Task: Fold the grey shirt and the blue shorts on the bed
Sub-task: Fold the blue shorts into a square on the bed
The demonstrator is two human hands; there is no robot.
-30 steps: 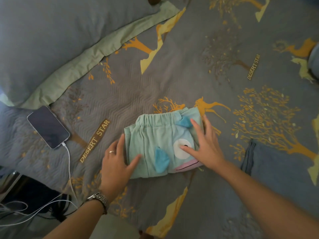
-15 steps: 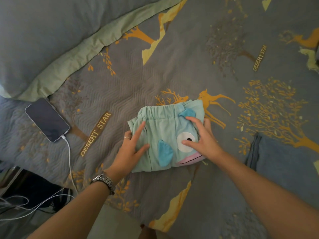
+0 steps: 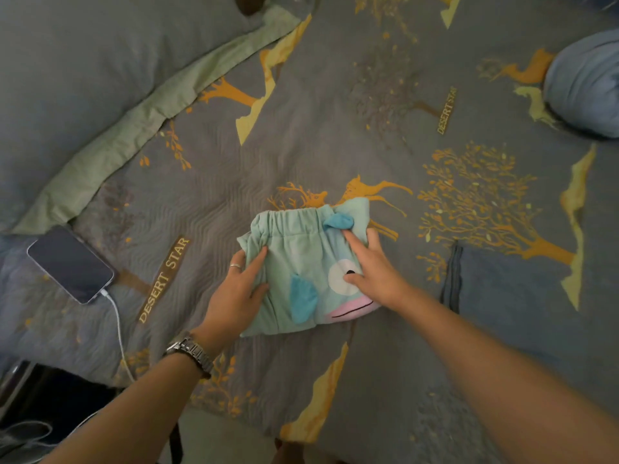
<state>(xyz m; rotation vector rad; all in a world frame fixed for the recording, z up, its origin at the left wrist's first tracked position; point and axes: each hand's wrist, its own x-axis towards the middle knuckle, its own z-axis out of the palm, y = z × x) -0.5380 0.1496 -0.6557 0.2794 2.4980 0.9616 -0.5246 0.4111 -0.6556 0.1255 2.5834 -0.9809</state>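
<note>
The blue shorts point(image 3: 301, 256) lie folded into a small pale teal packet in the middle of the bed, waistband at the far side, a cartoon eye and pink mouth facing up. My left hand point(image 3: 239, 289) clasps the packet's left edge, index finger and thumb on top. The right edge is held by my right hand point(image 3: 375, 266), its thumb resting on the eye. To the right lies the grey shirt point(image 3: 509, 296), a flat folded dark rectangle that neither hand touches.
A phone point(image 3: 70, 264) on a white charging cable point(image 3: 119, 333) lies at the left. A large pillow point(image 3: 100, 61) fills the upper left; a blue rolled bundle point(image 3: 586, 85) sits at the far right. The bed's front edge point(image 3: 234, 416) runs below my arms.
My hands went from resting flat on the shorts to clasping both side edges. The left hand slid up along the left edge, and the right thumb moved onto the eye.
</note>
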